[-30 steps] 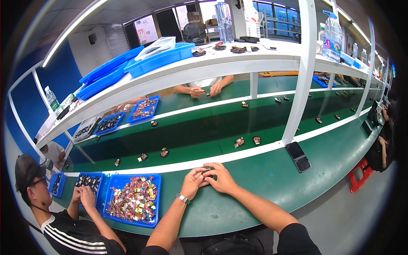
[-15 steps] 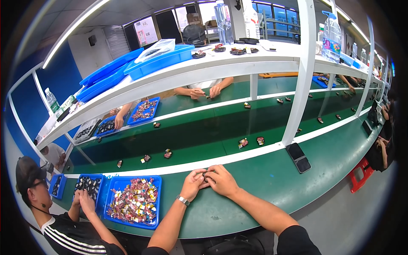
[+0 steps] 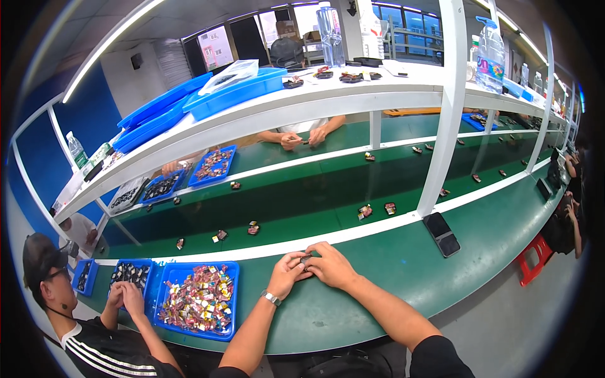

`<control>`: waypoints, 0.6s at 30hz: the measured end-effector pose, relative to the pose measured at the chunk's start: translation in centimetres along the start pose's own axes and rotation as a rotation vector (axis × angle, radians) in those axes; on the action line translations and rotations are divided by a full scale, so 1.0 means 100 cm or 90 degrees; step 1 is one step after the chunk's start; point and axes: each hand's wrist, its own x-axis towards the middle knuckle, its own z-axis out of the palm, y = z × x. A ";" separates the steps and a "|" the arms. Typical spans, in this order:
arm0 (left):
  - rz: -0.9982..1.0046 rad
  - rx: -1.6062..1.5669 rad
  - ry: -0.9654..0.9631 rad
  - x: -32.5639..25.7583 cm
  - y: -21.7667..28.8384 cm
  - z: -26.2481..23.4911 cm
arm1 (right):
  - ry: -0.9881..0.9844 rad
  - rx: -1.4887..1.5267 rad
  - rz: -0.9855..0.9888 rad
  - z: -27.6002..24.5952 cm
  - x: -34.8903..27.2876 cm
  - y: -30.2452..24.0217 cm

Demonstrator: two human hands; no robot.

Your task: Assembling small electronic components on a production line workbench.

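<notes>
My left hand (image 3: 288, 272), with a metal watch (image 3: 271, 297) on its wrist, is closed on a small dark part (image 3: 306, 258). My right hand (image 3: 333, 267) pinches the same part from the other side. Fingers cover most of it, so its exact kind does not show. Both hands are just above the green bench (image 3: 353, 315), close to the white rail. Left of my forearm sits a blue tray (image 3: 234, 302) heaped with small wired components (image 3: 198, 296) in red, yellow and white.
A co-worker (image 3: 94, 340) works at my left beside a blue tray of black parts (image 3: 130, 273). Beyond the rail, a green conveyor belt (image 3: 302, 217) carries spaced small assemblies. A dark phone (image 3: 442, 235) lies to the right. A white post (image 3: 441, 138) holds up a shelf (image 3: 403, 82).
Assemblies on the belt have shifted slightly to the right. My hands stay together around the dark part, with only small finger movement. The co-worker's hands remain close together.
</notes>
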 end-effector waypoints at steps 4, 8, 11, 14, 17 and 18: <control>0.001 0.011 0.014 0.000 0.000 -0.002 | -0.009 0.118 0.041 -0.001 -0.002 -0.001; 0.008 -0.004 0.009 -0.003 0.001 -0.003 | -0.007 0.130 0.072 0.003 -0.004 -0.002; -0.003 -0.033 -0.006 -0.002 0.002 -0.003 | 0.055 0.105 0.105 0.006 -0.004 -0.005; -0.007 -0.033 -0.013 -0.001 0.000 -0.003 | 0.060 0.108 0.144 0.009 -0.006 -0.006; -0.002 -0.031 -0.011 -0.001 0.000 -0.004 | 0.063 0.096 0.133 0.013 -0.006 -0.005; -0.003 -0.025 -0.009 -0.002 0.000 -0.004 | 0.064 0.102 0.130 0.014 -0.006 -0.006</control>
